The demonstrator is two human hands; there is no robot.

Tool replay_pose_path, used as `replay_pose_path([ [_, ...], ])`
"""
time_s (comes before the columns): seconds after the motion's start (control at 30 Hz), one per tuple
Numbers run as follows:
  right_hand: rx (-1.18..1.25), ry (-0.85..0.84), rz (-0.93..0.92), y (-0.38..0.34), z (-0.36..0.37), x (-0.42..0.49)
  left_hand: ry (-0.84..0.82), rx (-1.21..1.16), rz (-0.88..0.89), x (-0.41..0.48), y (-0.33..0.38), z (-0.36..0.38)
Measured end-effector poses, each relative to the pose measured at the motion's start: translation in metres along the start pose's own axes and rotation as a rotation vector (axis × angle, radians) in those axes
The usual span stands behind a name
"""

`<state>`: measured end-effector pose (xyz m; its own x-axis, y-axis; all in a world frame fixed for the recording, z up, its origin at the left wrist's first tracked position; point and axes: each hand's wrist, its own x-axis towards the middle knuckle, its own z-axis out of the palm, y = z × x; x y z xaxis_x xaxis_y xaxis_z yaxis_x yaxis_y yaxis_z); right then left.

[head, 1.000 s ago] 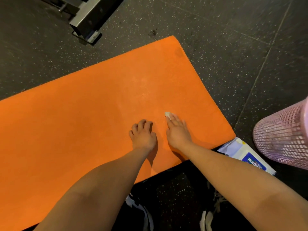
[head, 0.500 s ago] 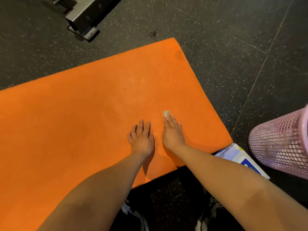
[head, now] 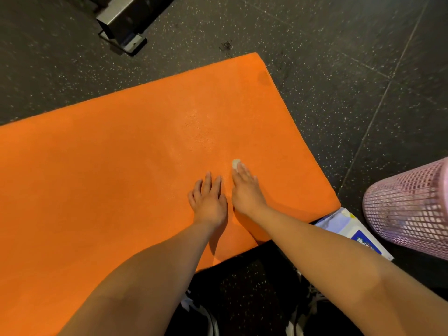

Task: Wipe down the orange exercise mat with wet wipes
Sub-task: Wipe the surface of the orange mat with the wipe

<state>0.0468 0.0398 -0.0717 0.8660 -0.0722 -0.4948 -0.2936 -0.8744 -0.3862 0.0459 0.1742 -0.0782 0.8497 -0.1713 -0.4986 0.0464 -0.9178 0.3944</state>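
The orange exercise mat (head: pixel 121 166) lies on dark speckled flooring, its right end near me. My left hand (head: pixel 209 202) rests flat on the mat with straight fingers and holds nothing. Just to its right, my right hand (head: pixel 246 190) lies on the mat with fingers stretched forward. A small white wad of wet wipe (head: pixel 235 163) peeks out from under its fingertips, pressed against the mat. A faint pale sheen shows on the mat beyond the hands.
A white and blue pack of wet wipes (head: pixel 349 229) lies on the floor at the mat's near right corner. A pink mesh basket (head: pixel 412 209) stands to its right. A metal equipment base (head: pixel 121 23) sits beyond the mat's far edge. My shoes (head: pixel 201 314) are below.
My left hand's fingers have gone from curled to straight and flat on the mat. My right hand has slid the wipe a little forward across the mat.
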Motion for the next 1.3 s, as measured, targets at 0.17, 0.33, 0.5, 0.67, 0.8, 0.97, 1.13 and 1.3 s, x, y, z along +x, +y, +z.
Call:
replay_pose_path([
  [0.17, -0.15, -0.003, -0.162, -0.001, 0.005, 0.0, 0.028, -0.094, 0.008, -0.001, -0.004, 0.001],
  [0.33, -0.107, 0.146, 0.176, 0.032, -0.018, 0.016, 0.024, -0.08, 0.014, -0.002, -0.003, -0.001],
  [0.5, 0.014, 0.125, 0.056, 0.0, 0.008, 0.002, -0.037, -0.043, -0.049, 0.005, 0.006, -0.001],
  [0.67, -0.065, 0.071, -0.112, 0.008, 0.008, -0.006, -0.019, -0.038, -0.043, 0.003, 0.004, 0.001],
  [0.8, -0.044, 0.178, 0.164, 0.041, -0.014, -0.002, -0.02, -0.008, -0.049, 0.003, 0.006, 0.001],
  [0.97, 0.009, 0.113, 0.09, 0.017, 0.0, -0.005, -0.002, -0.017, -0.082, 0.003, 0.013, -0.004],
  [1.13, -0.087, -0.007, -0.184, 0.01, 0.003, 0.006, -0.013, -0.04, -0.139, 0.018, 0.015, -0.014],
  [1.3, -0.109, 0.12, 0.023, 0.041, -0.018, 0.03, -0.017, 0.024, -0.163, 0.041, 0.024, -0.026],
])
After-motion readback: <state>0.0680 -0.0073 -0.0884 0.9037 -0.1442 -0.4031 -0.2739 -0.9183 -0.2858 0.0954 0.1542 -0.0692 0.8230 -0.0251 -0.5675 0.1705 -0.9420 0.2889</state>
